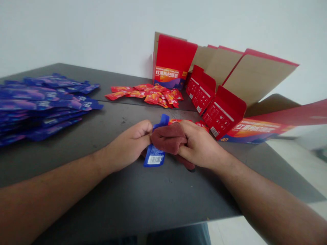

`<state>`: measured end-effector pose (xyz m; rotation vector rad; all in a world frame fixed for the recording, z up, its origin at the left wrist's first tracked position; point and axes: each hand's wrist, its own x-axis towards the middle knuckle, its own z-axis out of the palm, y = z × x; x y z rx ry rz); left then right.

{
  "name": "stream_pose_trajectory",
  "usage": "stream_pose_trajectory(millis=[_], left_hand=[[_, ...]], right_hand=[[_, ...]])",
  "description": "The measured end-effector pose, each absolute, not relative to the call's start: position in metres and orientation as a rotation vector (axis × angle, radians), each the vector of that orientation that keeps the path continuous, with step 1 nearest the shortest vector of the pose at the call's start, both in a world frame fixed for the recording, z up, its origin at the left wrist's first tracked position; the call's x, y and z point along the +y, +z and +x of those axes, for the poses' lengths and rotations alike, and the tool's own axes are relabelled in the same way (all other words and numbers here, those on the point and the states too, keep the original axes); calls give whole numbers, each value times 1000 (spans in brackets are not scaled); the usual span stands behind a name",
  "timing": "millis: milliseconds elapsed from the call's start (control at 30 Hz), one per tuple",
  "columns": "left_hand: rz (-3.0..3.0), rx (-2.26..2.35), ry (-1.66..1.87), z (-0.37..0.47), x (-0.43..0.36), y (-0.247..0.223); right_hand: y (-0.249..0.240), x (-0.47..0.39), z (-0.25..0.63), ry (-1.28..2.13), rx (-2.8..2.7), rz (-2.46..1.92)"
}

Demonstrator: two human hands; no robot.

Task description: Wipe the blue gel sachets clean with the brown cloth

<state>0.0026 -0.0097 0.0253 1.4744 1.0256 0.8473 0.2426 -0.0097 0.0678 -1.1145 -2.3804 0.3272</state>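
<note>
Pinching blue sachet [156, 149] between left hand [130, 144] and cloth-wrapped right hand [198, 146]

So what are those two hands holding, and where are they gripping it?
The left hand pinches a blue sachet at its middle edge; the right hand bunches a dark red cloth against it.

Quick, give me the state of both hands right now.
Left hand: closed, pinching the blue sachet.
Right hand: closed on the dark red cloth, pressed against the sachet.

pouches [46, 102] left, boxes [224, 102] right, sachets [150, 94] between
</note>
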Motion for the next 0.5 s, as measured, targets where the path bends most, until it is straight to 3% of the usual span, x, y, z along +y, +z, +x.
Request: stream_pose_trajectory(millis=[500], left_hand=[[1457,1019,878,3,-9,22]], right_hand=[[67,-9,243,312,-2301,-1197]])
